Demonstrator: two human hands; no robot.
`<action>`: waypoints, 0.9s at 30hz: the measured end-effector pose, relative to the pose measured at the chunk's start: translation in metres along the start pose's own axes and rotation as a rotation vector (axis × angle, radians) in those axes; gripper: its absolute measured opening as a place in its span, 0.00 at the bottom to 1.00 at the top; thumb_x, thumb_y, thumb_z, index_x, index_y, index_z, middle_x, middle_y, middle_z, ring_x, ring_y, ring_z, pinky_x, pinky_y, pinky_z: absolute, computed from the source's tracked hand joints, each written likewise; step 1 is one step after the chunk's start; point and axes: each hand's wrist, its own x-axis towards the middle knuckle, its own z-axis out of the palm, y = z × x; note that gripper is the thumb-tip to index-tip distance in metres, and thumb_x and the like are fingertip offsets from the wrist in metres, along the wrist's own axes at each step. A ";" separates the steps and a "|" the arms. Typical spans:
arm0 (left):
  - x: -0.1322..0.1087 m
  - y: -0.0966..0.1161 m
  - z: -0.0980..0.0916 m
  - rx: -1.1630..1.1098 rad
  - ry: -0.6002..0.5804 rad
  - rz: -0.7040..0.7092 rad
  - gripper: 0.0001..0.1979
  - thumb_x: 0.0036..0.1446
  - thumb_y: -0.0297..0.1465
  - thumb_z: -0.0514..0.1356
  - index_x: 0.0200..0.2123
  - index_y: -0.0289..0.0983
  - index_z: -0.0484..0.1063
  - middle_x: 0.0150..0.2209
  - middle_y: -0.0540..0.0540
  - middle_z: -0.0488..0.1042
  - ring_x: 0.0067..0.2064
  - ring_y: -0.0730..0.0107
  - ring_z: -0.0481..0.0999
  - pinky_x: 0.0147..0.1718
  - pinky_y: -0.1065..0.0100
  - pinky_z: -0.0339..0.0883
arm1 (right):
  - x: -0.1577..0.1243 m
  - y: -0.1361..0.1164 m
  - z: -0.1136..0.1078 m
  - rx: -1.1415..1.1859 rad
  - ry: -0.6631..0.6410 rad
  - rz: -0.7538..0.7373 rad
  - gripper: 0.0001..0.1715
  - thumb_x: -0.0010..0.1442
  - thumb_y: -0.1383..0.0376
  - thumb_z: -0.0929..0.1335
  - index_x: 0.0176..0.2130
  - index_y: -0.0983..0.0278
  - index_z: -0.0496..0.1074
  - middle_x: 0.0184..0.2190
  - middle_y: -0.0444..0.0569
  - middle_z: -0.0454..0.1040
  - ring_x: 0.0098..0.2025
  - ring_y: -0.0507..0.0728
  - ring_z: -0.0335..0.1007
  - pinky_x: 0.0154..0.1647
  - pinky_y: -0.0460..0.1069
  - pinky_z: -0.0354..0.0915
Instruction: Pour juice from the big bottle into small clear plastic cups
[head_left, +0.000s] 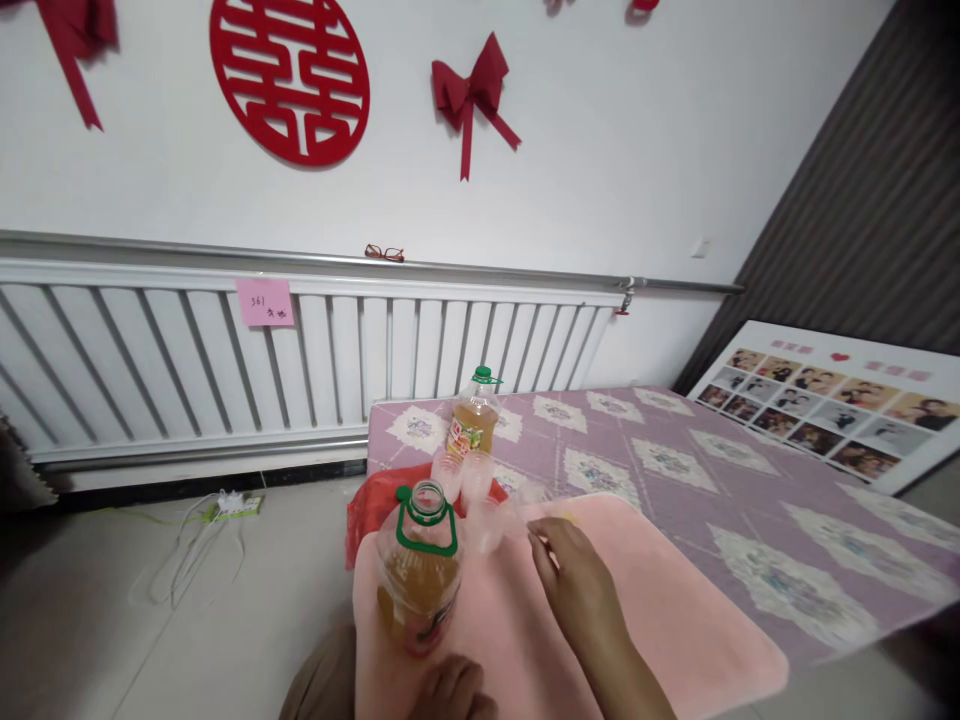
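My right hand [574, 580] reaches over the pink mat [675, 600], thumb and fingers pinched at the edge of a clear plastic cup [514, 522]. More clear plastic cups [484, 525] stand close together just left of it. My left hand [454, 690] is low at the frame's bottom edge, its fingers curled, just below a big jug [420, 575] of amber liquid. That jug has a green handle, and its mouth is uncapped. Behind the cups stands a second bottle [474, 418] of amber liquid with a green cap.
A red plastic bag [379, 505] lies behind the jug. The mat rests on a purple patterned surface [600, 430], with a photo board [832, 400] at its right. A white radiator [330, 360] runs along the wall; a power strip [236, 507] with cables lies on the floor.
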 end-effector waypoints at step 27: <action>-0.003 -0.005 -0.001 0.019 -0.025 0.020 0.03 0.61 0.34 0.64 0.35 0.43 0.76 0.39 0.48 0.84 0.42 0.64 0.80 0.36 0.65 0.69 | -0.092 -0.008 0.016 -0.043 -0.063 -0.087 0.18 0.69 0.63 0.64 0.53 0.58 0.79 0.51 0.55 0.83 0.53 0.63 0.81 0.52 0.56 0.79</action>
